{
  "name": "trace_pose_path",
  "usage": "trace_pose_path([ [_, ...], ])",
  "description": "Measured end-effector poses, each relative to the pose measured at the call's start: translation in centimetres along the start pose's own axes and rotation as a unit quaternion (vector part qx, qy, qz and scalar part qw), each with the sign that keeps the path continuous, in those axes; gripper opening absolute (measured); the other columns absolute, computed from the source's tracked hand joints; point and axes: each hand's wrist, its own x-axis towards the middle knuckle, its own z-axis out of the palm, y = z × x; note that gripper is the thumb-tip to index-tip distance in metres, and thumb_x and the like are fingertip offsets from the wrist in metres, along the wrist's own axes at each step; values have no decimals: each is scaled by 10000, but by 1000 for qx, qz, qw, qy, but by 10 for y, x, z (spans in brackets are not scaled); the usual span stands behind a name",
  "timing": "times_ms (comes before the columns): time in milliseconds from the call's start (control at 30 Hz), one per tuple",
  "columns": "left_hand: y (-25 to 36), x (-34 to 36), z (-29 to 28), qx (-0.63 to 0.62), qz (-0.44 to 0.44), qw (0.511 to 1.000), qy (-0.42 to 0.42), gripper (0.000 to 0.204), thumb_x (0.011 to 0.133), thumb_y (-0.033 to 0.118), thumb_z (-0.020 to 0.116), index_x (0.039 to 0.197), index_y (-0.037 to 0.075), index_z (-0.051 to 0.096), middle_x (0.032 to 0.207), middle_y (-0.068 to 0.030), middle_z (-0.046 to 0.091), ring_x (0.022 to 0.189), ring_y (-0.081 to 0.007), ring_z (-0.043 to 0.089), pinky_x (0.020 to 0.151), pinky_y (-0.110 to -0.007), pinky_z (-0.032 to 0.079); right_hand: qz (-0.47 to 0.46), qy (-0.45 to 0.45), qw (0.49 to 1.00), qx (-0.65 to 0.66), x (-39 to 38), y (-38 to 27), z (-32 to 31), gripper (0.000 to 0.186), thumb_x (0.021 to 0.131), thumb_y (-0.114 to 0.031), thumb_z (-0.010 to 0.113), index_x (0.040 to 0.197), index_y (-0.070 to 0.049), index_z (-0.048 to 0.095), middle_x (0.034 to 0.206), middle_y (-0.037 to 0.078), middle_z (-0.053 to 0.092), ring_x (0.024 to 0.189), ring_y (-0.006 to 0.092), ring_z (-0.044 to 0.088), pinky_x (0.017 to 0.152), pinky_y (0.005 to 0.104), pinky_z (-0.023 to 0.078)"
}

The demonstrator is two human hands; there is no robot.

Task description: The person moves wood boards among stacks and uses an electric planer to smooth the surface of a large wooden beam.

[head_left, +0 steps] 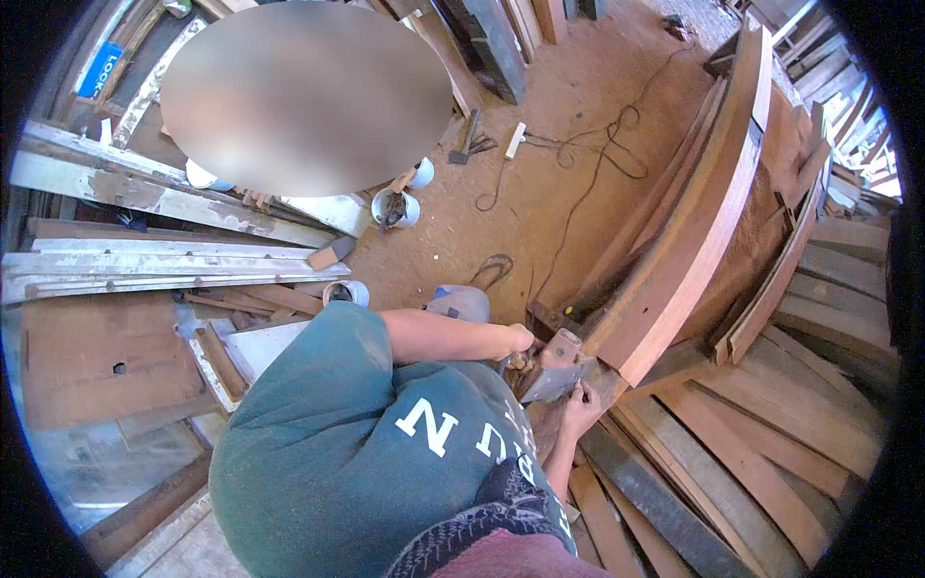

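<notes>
My left hand point(520, 338) is closed in a fist at the near end of a grey metal tool point(557, 374), over a brownish part of it. The tool sits against the lower end of a long, curved reddish plank point(674, 241) that runs up to the right. My right hand point(581, 405) comes from below, and its fingers pinch the tool's lower edge. My green shirt point(347, 453) fills the lower middle and hides what lies beneath the hands.
Another person, blurred, is at the top left. White buckets point(396, 208), a hatchet point(464, 140), black cables point(578, 154) and a sandal point(493, 268) lie on the dirt floor. Pale boards point(145, 260) are stacked on the left. Dark planks point(752, 453) fan out on the right.
</notes>
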Motion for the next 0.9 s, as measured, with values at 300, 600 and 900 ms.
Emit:
trace_pose_path([
  [300,1,-3,-2,18,18,1000,15,280,1007,322,683,1052,84,823,885,-100,732,668,-235,631,594,-435,530,-12,-44,996,79,9,-38,-16,216,931,-80,740,1086,63,784,992,179,781,932,216,722,888,355,553],
  [600,-14,12,-9,53,33,998,28,356,991,391,714,1039,55,822,942,-91,751,724,-216,641,656,-414,534,-44,-34,998,4,-33,-73,-25,194,929,-131,740,1010,42,775,1008,195,757,928,281,710,873,398,554],
  [900,-11,0,-18,-171,-106,972,-120,308,1134,255,436,1287,89,645,948,-139,764,772,-244,746,746,-445,653,131,-17,990,45,9,-21,-13,252,937,-197,724,963,48,779,917,211,764,914,254,731,832,383,559],
])
